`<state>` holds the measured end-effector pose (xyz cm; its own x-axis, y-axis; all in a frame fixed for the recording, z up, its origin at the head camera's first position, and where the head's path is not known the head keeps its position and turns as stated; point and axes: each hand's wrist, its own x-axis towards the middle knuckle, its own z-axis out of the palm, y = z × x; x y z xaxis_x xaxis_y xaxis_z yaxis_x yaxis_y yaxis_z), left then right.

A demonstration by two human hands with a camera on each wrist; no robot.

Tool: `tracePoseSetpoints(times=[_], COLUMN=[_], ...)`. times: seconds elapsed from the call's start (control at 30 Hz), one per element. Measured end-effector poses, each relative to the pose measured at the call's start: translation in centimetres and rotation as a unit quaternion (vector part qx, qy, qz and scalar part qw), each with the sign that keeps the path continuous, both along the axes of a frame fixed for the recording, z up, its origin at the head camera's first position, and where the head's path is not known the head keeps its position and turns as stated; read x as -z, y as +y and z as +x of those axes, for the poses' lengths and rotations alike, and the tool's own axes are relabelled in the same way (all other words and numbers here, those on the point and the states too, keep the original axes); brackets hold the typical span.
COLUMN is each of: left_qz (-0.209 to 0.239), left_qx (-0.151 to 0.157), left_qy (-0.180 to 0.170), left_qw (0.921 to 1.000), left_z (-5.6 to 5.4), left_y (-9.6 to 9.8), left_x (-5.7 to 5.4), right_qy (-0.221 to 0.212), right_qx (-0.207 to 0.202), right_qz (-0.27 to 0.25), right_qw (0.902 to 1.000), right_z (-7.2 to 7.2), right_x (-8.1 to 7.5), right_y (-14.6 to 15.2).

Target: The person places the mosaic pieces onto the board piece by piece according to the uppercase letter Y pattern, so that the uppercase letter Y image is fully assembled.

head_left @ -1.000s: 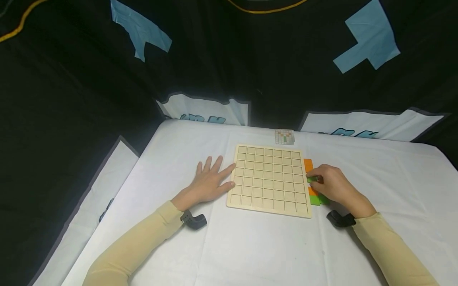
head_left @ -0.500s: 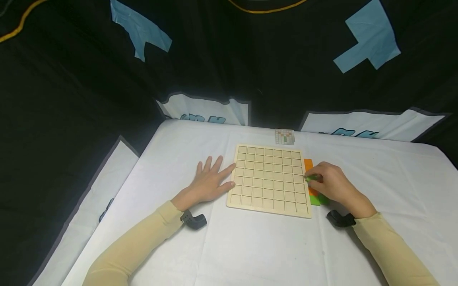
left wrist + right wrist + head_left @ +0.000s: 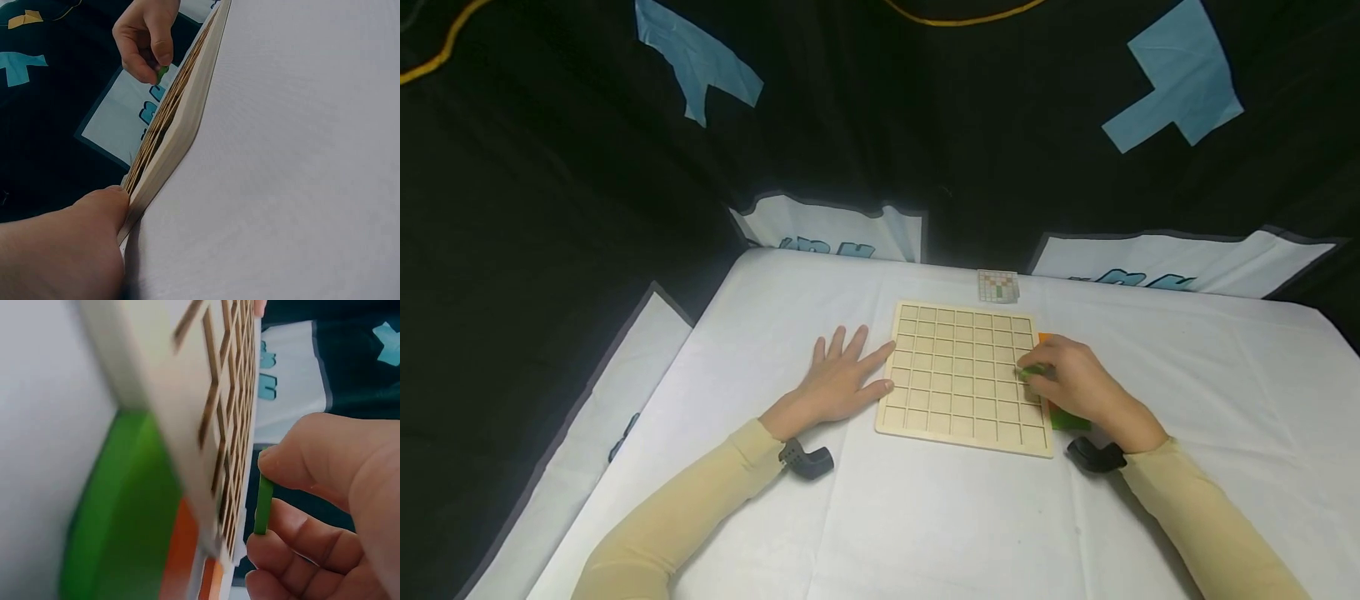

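Observation:
A square wooden grid board (image 3: 964,379) lies in the middle of the white table. My left hand (image 3: 835,385) is spread flat at its left edge, thumb and index finger touching the rim. My right hand (image 3: 1078,383) pinches a thin green square tile (image 3: 264,506) between thumb and fingers, over the board's right-hand columns. In the left wrist view the tile (image 3: 162,73) shows as a small green piece at the fingertips. More green tiles (image 3: 122,512) and orange tiles (image 3: 179,550) lie along the board's right edge, partly hidden by the right hand in the head view.
A small card with a coloured grid pattern (image 3: 997,287) lies behind the board near the table's far edge. White cloth (image 3: 925,517) covers the table. Black curtain with blue tape patches (image 3: 1180,75) hangs behind it.
My right hand has lifted the green tile from the row beside the board and moved left with it, over the board's right side. The left hand has stayed in place.

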<state>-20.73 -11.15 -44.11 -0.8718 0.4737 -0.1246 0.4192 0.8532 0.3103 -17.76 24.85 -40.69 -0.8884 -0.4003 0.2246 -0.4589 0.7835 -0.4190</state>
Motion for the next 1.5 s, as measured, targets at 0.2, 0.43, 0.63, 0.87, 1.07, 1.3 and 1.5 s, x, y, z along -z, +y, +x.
tracePoseSetpoints(times=[0.2, 0.43, 0.63, 0.87, 1.07, 1.3, 1.5], left_qz=[0.001, 0.002, 0.002, -0.003, -0.004, -0.002, -0.005], left_qx=[0.0, -0.001, 0.001, 0.001, 0.002, 0.004, 0.003], left_qy=[-0.006, -0.005, -0.001, -0.003, -0.004, -0.003, -0.004], left_qw=[1.0, 1.0, 1.0, 1.0, 1.0, 1.0, 1.0], left_z=[0.0, 0.0, -0.1, -0.2, -0.1, -0.1, -0.1], left_y=[0.1, 0.0, 0.0, -0.1, 0.0, 0.1, 0.0], left_x=[0.0, 0.0, 0.0, 0.1, -0.1, -0.3, -0.3], right_qy=[-0.01, -0.02, -0.028, -0.013, -0.015, -0.032, -0.033], right_qx=[-0.019, -0.052, -0.074, -0.113, -0.124, -0.129, -0.135], right_qz=[0.001, -0.013, -0.013, -0.008, 0.001, 0.01, 0.009], right_qw=[0.9998, 0.9984, 0.9968, 0.9934, 0.9922, 0.991, 0.9903], right_z=[-0.4, -0.7, -0.4, -0.2, 0.1, 0.5, 0.6], right_x=[0.0, 0.1, 0.1, 0.1, 0.1, 0.4, 0.7], right_y=[-1.3, -2.5, -3.7, -5.0, -5.9, -6.4, -6.8])
